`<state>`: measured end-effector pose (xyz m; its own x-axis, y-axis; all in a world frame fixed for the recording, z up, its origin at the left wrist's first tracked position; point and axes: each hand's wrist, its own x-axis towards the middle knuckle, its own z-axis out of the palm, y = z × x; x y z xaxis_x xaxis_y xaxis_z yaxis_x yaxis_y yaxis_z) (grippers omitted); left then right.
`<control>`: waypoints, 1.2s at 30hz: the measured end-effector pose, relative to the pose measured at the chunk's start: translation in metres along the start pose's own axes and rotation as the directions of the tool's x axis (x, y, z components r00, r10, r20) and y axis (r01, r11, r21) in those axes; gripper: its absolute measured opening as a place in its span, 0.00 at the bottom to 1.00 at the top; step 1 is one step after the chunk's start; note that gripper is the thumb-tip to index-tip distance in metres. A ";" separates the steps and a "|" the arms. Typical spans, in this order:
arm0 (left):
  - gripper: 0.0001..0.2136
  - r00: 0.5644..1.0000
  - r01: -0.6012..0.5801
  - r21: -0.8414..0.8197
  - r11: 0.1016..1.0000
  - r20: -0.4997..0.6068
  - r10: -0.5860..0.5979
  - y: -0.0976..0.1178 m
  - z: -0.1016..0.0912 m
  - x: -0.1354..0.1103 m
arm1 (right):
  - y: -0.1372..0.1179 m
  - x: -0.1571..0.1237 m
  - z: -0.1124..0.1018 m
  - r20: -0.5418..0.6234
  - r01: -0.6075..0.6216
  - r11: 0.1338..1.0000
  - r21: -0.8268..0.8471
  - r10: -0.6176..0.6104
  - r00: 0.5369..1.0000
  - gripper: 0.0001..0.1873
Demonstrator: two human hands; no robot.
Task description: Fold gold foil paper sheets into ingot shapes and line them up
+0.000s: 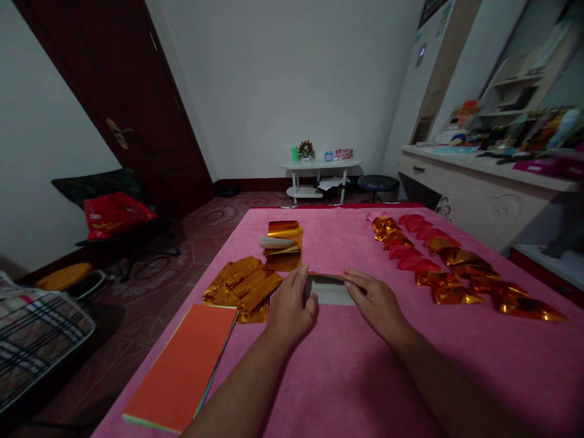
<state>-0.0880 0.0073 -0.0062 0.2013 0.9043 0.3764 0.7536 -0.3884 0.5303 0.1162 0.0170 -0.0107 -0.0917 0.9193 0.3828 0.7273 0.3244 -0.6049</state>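
Observation:
A small sheet of paper (329, 291), pale on its upper side with a red far edge, lies on the pink table cover (347, 377). My left hand (290, 307) rests on its left end with the fingers flat and the thumb on the paper. My right hand (376, 301) presses its right end, fingers stretched along the far edge. Both hands lie flat on the sheet rather than gripping it.
Left of my hands lie a pile of folded gold foil pieces (244, 287), a stack of gold sheets (283, 243) and a stack of orange paper (182, 365). A row of several folded gold and red shapes (449, 267) runs along the right. A dresser (483, 188) stands beyond.

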 end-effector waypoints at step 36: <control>0.24 0.999 -0.031 -0.171 0.985 0.026 0.036 0.004 -0.003 0.000 | 0.010 0.006 -0.004 -0.070 -0.219 0.593 0.775 0.425 0.903 0.15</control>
<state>-0.0869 0.0052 -0.0017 0.2446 0.8940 0.3753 0.6292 -0.4409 0.6401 0.1258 0.0249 -0.0123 0.2736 0.9520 0.1375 -0.0762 0.1640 -0.9835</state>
